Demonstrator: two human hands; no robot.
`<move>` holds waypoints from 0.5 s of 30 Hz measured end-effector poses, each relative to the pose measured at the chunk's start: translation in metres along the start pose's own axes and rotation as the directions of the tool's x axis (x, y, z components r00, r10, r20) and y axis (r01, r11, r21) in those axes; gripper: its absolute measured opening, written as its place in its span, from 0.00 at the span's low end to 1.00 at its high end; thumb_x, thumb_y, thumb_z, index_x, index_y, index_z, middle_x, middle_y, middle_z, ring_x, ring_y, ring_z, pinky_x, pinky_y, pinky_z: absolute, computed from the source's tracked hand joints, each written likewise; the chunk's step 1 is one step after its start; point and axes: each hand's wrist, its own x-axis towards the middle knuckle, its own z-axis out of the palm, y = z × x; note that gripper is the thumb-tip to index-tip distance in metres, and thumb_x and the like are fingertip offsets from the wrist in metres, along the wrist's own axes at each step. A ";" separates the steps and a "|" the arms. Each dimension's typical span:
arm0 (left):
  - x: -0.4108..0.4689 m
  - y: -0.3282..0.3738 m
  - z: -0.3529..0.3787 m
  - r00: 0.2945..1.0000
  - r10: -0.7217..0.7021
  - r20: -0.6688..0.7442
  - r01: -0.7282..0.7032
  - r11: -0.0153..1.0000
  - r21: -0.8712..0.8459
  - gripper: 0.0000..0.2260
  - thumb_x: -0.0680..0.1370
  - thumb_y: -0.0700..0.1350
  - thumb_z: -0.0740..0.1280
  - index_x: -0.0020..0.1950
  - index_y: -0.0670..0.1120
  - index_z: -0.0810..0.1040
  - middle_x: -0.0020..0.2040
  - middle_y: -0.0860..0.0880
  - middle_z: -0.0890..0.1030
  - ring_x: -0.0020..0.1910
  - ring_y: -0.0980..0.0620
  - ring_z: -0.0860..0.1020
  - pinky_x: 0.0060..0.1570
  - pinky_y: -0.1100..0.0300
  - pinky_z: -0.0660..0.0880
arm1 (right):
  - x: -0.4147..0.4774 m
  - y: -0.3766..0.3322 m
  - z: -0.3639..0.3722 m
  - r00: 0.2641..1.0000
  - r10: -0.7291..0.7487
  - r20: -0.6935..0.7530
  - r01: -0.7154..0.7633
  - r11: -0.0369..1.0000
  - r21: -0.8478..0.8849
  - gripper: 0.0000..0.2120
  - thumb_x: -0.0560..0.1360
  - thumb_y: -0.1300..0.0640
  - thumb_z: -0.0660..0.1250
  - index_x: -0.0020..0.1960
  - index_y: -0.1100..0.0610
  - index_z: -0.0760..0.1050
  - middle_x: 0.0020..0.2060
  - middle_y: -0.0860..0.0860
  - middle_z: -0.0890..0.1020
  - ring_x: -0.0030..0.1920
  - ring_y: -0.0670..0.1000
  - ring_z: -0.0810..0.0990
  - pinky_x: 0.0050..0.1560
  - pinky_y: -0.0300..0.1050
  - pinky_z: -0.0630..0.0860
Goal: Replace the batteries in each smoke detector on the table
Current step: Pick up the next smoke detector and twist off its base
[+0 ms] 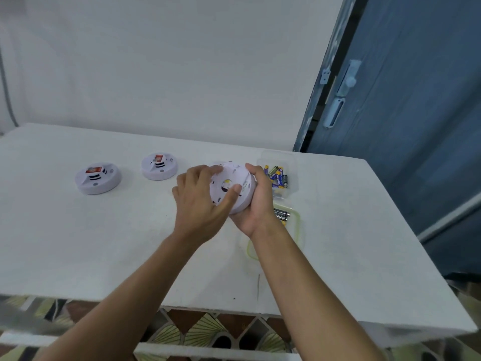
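A white round smoke detector (235,182) is lifted above the table, tilted with its back plate toward me. My right hand (256,201) cups it from the right and below. My left hand (200,201) grips its left side, thumb across the back plate. Two more white detectors rest on the table (91,243): one (98,177) at the left and one (159,165) nearer the middle, each showing a red and white insert on top. A clear tub (287,162) with several blue and yellow batteries (276,175) stands behind my right hand.
A clear lid or tray with a yellowish rim (296,225) lies under my right wrist, holding dark batteries (281,215). A blue door (403,100) stands at the right beyond the table edge. A patterned floor shows below the near edge.
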 end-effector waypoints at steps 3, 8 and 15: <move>-0.005 0.002 0.000 0.995 -0.037 0.094 0.043 0.997 -0.069 0.28 0.71 0.65 0.62 0.66 0.53 0.74 0.58 0.55 0.73 0.57 0.55 0.71 0.55 0.59 0.67 | -0.005 -0.003 -0.002 0.999 -0.040 -0.026 0.039 0.998 -0.052 0.19 0.77 0.44 0.61 0.57 0.56 0.80 0.48 0.56 0.83 0.49 0.55 0.81 0.49 0.48 0.78; -0.007 0.003 -0.004 0.978 -0.127 0.167 0.159 0.967 -0.197 0.24 0.71 0.59 0.71 0.64 0.52 0.77 0.55 0.57 0.78 0.49 0.61 0.77 0.49 0.68 0.72 | -0.011 -0.004 -0.003 0.987 -0.147 -0.071 0.129 0.970 -0.207 0.11 0.73 0.47 0.65 0.50 0.51 0.81 0.47 0.54 0.84 0.47 0.55 0.83 0.49 0.49 0.79; -0.005 0.006 -0.004 0.915 -0.278 0.292 0.384 0.820 -0.424 0.17 0.68 0.50 0.78 0.55 0.53 0.80 0.48 0.54 0.83 0.40 0.61 0.79 0.39 0.66 0.76 | -0.016 0.002 0.000 0.943 -0.289 -0.165 0.216 0.909 -0.358 0.17 0.66 0.44 0.68 0.52 0.50 0.82 0.59 0.57 0.82 0.62 0.62 0.80 0.58 0.58 0.77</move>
